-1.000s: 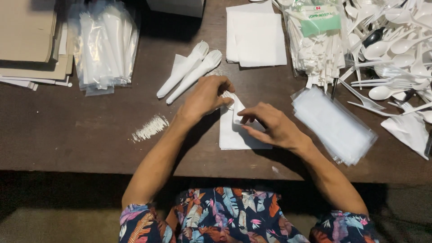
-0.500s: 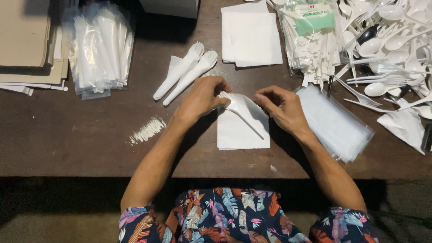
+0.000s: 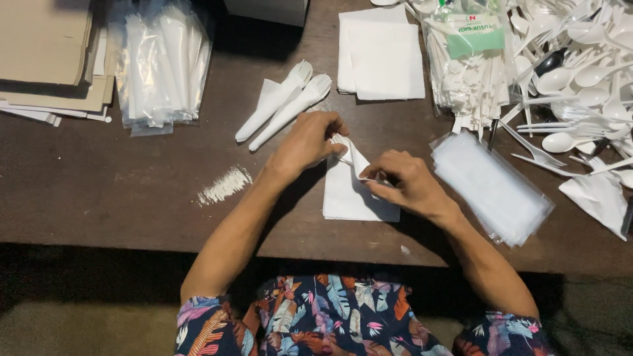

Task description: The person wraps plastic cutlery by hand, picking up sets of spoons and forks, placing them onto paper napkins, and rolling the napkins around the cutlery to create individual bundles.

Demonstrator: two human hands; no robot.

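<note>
Near the table's front edge (image 3: 132,231), a white napkin (image 3: 349,194) lying flat, one corner folded up. Right hand (image 3: 405,184) pinching that folded flap; left hand (image 3: 306,138) closed on its upper end. Just right, a clear packet of sleeves (image 3: 491,188). Left, a smear of white powder (image 3: 224,186). Farther back, two wrapped cutlery rolls (image 3: 283,105), a napkin stack (image 3: 379,53), loose plastic spoons (image 3: 573,72), bagged packets (image 3: 161,66), cardboard (image 3: 43,53).

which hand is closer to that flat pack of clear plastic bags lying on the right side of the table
Right. The right hand sits just left of the pack of clear bags, with a narrow gap between them. The left hand is farther left, beyond the white napkin both hands are folding.
</note>
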